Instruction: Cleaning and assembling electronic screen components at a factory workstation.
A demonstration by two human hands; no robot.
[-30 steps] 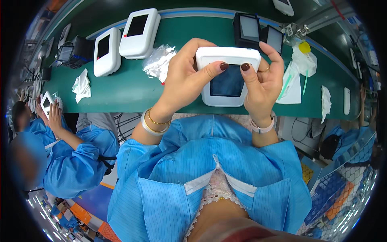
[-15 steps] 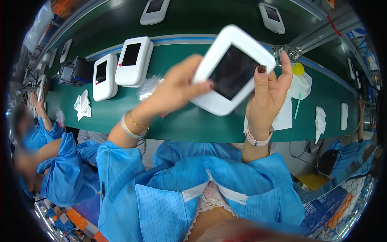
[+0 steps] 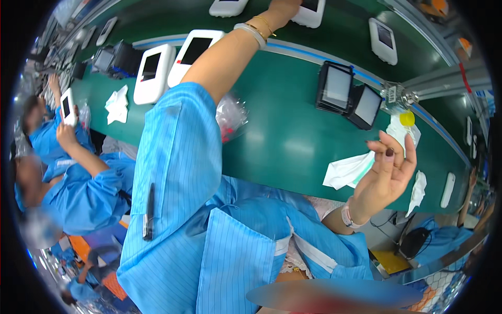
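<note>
My left arm stretches far forward over the bench. At the top of the view my left hand [image 3: 285, 8] grips the left edge of a white handheld device with a dark screen [image 3: 309, 17], above the dark green belt; part of the hand is cut off by the picture's edge. My right hand [image 3: 388, 175] hovers over the near right of the bench, empty, with fingers loosely curled and apart. Just left of it a white cloth [image 3: 345, 171] with a thin green stick lies on the bench. Two more white devices, the left one [image 3: 151, 73] and its neighbour [image 3: 194, 51], lie beyond my left forearm.
Black-framed screen panels [image 3: 335, 86] stand near a clear bottle [image 3: 393, 99] with a yellow cap [image 3: 407, 119]. A clear plastic bag [image 3: 230, 116] with red bits lies beside my left sleeve. Another device [image 3: 383, 41] rests on the far belt. A co-worker [image 3: 78, 178] sits at left.
My left hand has carried the white device up and away to the far belt. My right hand has let go of it and moved nearer and to the right. The screen panels have come into sight.
</note>
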